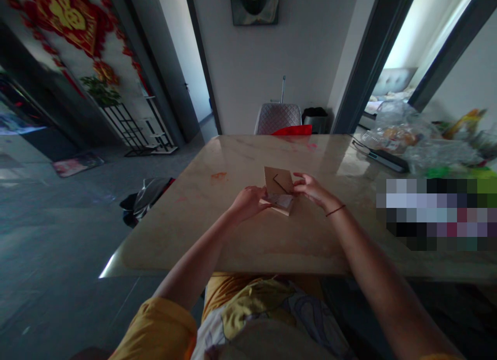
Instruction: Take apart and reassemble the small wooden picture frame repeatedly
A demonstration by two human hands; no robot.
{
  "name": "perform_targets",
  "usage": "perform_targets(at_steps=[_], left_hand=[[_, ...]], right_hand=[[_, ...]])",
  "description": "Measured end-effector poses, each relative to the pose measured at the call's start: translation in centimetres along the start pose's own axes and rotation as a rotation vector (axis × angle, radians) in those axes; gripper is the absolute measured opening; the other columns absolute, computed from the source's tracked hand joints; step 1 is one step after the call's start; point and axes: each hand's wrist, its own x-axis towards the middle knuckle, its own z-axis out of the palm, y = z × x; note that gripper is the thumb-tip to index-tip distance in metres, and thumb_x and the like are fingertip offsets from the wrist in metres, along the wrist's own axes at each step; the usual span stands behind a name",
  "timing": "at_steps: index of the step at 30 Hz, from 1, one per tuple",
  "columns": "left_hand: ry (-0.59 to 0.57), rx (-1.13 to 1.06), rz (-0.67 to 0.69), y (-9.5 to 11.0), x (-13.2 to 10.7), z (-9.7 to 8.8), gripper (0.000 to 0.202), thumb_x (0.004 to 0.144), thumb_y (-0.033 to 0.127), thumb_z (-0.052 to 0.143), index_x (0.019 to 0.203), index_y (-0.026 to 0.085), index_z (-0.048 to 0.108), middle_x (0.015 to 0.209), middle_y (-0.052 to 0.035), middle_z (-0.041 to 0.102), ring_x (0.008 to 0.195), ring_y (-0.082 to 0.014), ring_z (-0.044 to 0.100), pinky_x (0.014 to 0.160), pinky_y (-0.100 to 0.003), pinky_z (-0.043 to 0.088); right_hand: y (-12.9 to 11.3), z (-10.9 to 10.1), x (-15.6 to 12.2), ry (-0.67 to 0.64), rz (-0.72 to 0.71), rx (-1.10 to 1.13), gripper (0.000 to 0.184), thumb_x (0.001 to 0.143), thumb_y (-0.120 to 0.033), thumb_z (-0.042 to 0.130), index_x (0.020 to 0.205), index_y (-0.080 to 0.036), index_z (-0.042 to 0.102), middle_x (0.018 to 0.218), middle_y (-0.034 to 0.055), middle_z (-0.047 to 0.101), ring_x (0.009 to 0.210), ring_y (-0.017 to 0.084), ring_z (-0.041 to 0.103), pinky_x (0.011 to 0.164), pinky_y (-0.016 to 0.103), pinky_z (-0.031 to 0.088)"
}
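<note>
A small flat wooden box [280,200] lies on the marble table [248,230] in front of me, its lid [278,181] raised and tilted back, a dark line across the lid's inner face. My left hand [248,202] is curled against the box's left side, fingers closed on its base. My right hand [310,189] pinches the right edge of the lid, a thin dark band round that wrist. What lies inside the box is too small to make out.
Clear plastic bags [404,130], a dark flat device [382,158] and colourful packets crowd the table's right side. A quilted chair [277,118] with something red stands at the far edge. A black bag [145,197] lies on the floor to the left.
</note>
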Motion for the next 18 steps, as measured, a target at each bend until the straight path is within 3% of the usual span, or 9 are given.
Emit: perform_targets(at_steps=[4,7,10,15,18], left_hand=[[-0.009,-0.135,-0.030,0.1,0.1,-0.1,0.035,0.078,0.048,0.061,0.099,0.020,0.067,0.097,-0.0071,0.070,0.093,-0.0222,0.064,0.083,-0.030,0.046],[0.001,-0.258,-0.138,0.3,0.2,-0.1,0.041,0.088,0.051,0.041,0.097,0.019,0.066,0.092,-0.0072,0.071,0.087,-0.0208,0.065,0.078,-0.029,0.046],[0.069,-0.373,-0.247,0.4,0.3,0.0,0.049,0.095,0.045,0.021,0.094,0.018,0.063,0.089,-0.0071,0.071,0.084,-0.0195,0.065,0.078,-0.029,0.045],[0.127,-0.447,-0.330,-0.4,0.8,0.7,0.041,0.093,0.043,0.027,0.091,0.019,0.060,0.090,-0.0071,0.072,0.088,-0.0207,0.065,0.078,-0.030,0.045],[0.106,-0.512,-0.312,-1.0,1.1,1.2,0.042,0.094,0.041,0.023,0.094,0.019,0.058,0.085,-0.0071,0.073,0.087,-0.0205,0.065,0.078,-0.031,0.046]], right_hand=[[-0.6,0.4,-0.8,-0.077,0.025,0.045,0.079,0.057,-0.009,0.074,0.130,-0.014,0.043,0.090,0.0071,0.069,0.065,0.019,0.068,0.061,0.033,0.060],[-0.8,0.7,-1.0,-0.105,0.002,0.059,0.086,0.058,-0.010,0.075,0.135,-0.016,0.038,0.107,0.0128,0.068,0.073,0.020,0.070,0.060,0.033,0.060],[-0.6,1.2,-0.9,-0.101,-0.030,0.022,0.089,0.057,-0.009,0.075,0.137,-0.018,0.036,0.111,0.0124,0.067,0.078,0.021,0.070,0.058,0.031,0.059],[-0.1,2.1,-0.8,-0.064,-0.060,-0.037,0.101,0.049,-0.009,0.079,0.138,-0.019,0.032,0.093,0.0066,0.068,0.068,0.018,0.068,0.055,0.029,0.058],[-0.2,2.4,-0.8,-0.039,-0.121,-0.033,0.082,0.057,-0.020,0.077,0.130,-0.020,0.039,0.077,-0.0002,0.065,0.066,0.017,0.066,0.056,0.028,0.056]])
